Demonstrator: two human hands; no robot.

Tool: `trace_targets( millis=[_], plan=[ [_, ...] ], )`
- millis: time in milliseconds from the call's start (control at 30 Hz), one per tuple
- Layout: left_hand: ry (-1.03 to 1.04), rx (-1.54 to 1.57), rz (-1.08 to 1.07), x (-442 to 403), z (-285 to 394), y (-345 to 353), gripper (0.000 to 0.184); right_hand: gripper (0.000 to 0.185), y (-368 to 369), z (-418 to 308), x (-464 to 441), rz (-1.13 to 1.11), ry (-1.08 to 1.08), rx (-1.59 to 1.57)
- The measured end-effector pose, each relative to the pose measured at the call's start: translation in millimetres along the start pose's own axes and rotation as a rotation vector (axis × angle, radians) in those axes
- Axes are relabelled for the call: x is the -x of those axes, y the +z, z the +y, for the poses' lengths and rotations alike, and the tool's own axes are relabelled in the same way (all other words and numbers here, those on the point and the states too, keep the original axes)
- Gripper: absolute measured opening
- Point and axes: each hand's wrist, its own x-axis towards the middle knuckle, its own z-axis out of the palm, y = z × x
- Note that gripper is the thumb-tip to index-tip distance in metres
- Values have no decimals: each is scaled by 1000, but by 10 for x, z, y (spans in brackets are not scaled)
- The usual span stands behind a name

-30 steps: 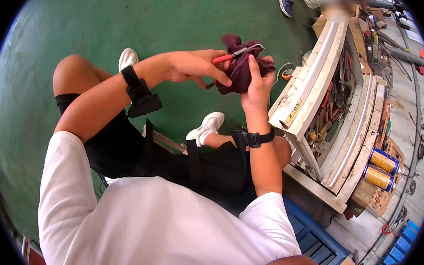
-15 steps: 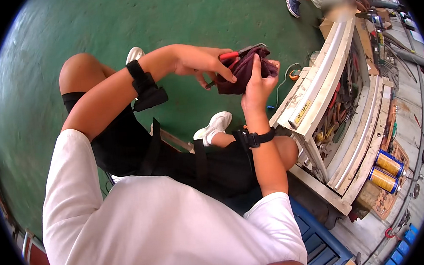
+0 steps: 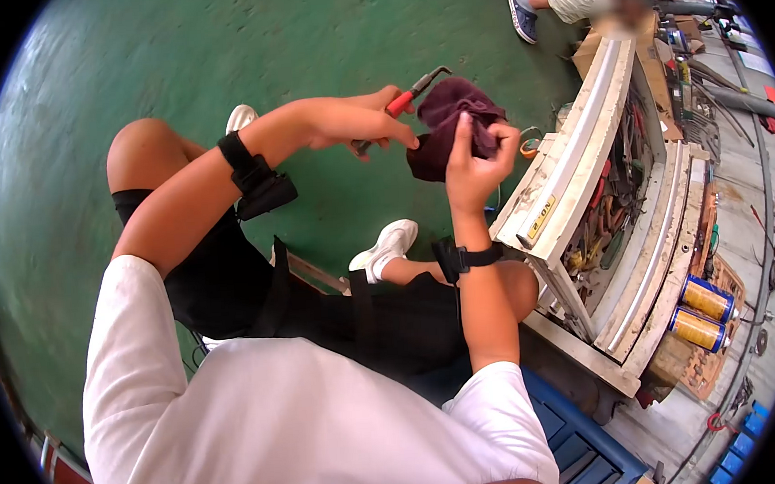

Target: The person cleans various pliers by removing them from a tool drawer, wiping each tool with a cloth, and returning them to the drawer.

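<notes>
My left hand (image 3: 353, 122) is closed around a tool with a red handle (image 3: 401, 104) and a thin, bent metal tip. A bit of metal also shows below the fingers; the exact kind of tool is unclear. In my right hand (image 3: 474, 176) a dark maroon cloth (image 3: 447, 105) is bunched up, pinched between thumb and fingers. The cloth hangs just right of the tool, and the bent tip stands out past its upper edge. Both hands are held out over the green floor, beyond my knees.
To the right stands a worn white metal bench frame (image 3: 570, 178), with many hand tools (image 3: 611, 197) lying inside it. Two yellow-and-blue cans (image 3: 699, 328) lie beyond it. A blue slatted plastic piece (image 3: 576, 426) is beside me. Another person's shoe (image 3: 523, 19) shows at the top right.
The red-handled tool has come out of the cloth, and my left hand has shifted slightly left with it. My right hand still holds the cloth, now hanging looser.
</notes>
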Motion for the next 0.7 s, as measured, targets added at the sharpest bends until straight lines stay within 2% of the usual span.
trace_targets(
  millis=[67, 133, 167, 233, 300, 433, 467, 500, 567, 633, 700],
  plan=[
    [-12, -106, 71, -14, -50, 31, 58, 30, 33, 14, 23, -32, -28, 5],
    [201, -437, 291, -114, -170, 67, 57, 29, 58, 38, 25, -34, -55, 32],
    [200, -438, 290, -180, -290, 69, 57, 28, 62, 69, 17, -12, -54, 50],
    [618, -797, 615, -247, -420, 60, 50, 28, 53, 115, -10, 14, -55, 73],
    [629, -906, 652, -232, -392, -8, 45, 26, 44, 151, -33, 78, 156, -178],
    [695, -1217, 750, -165, -273, -214, 32, 21, -57, 101, -67, 58, 168, -154],
    [786, -1274, 819, -167, -254, -255, 21, 21, -44, 100, -68, 69, 131, -141],
    [785, -1279, 815, -159, -258, -270, 21, 21, -36, 80, -51, 74, 134, -144],
    [761, -1406, 922, -110, -195, -283, 21, 20, -16, -2, -27, -30, -42, 37],
    [761, -1415, 915, -141, -220, -278, 22, 23, 5, -17, -23, -257, -224, 158],
    [763, -1408, 919, -173, -264, -240, 25, 27, 39, 67, 24, -329, -286, 204]
  ],
)
